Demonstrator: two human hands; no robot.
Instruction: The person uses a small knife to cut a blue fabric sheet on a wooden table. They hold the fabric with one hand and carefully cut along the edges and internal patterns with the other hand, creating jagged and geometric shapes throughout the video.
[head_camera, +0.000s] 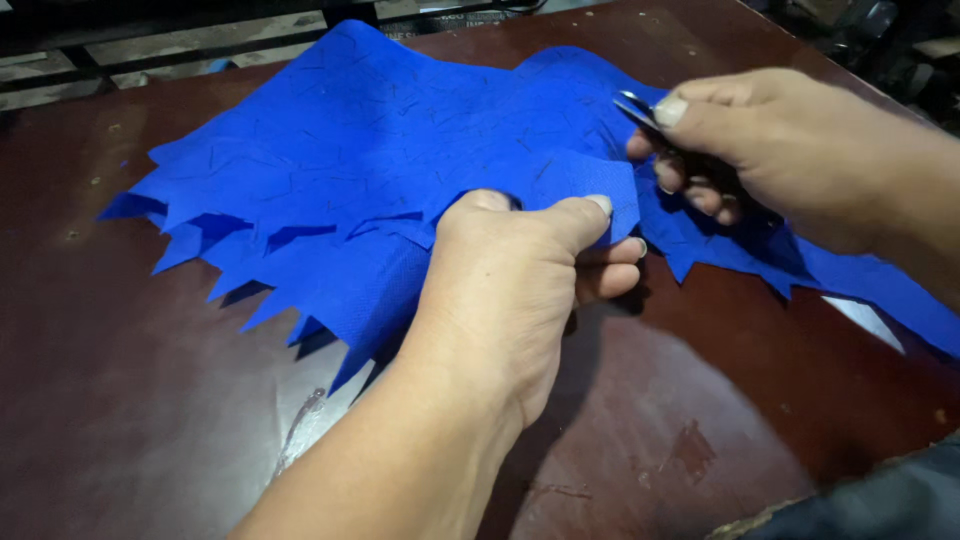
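Blue cloth pieces (370, 170), stacked in layers with jagged, pointed edges, lie spread over a dark reddish-brown table (130, 400); short dark thread marks are scattered across the top layer; the stack covers the far middle of the table and runs off toward the right edge of the head view.

Head view, left hand (510, 280): comes up from the bottom centre; closed in a pinch on the near edge of the cloth; thumb lies flat on top of a small flap, the fingers (610, 270) are curled beneath it, two fingertips showing past the flap's right edge; the flap is lifted slightly off the layers under it; hand clamped on the cloth, not spread.

Head view, right hand (770, 150): enters from the right; closed around a small metal snipping tool (637, 108); thumb pressed along the top, fingers curled under; only the shiny tip of the tool shows, just above the flap's upper right corner; whether the blades are apart or together cannot be told, the tip being small and blurred; the hand rests over the right part of the cloth, near the left hand but not touching it.

Table surface: glossy, scuffed, a pale reflection near the lower left of the forearm; a dark edge of fabric (880, 500) at the lower right corner.
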